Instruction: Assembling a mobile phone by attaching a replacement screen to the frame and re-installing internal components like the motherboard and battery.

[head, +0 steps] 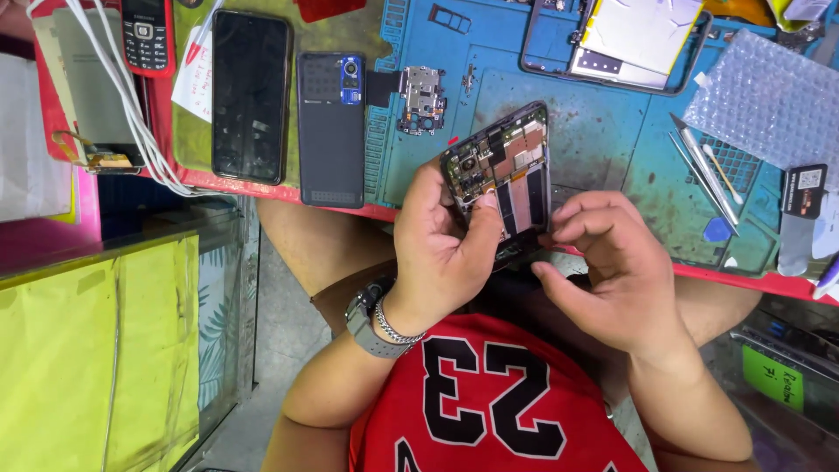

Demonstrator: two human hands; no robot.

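Gripped in your left hand [441,249]: one opened phone [505,179], circuit side up, held above the blue mat [603,122] edge. Your right hand [612,267] pinched fingertips closed at its five o'clock corner; black handset [331,128] lay at ten o'clock.

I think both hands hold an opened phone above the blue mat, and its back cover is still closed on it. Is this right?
Not quite. In the head view the left hand and the right hand do hold the phone above the blue mat, but the back cover is off: the circuit board and inner parts are exposed.
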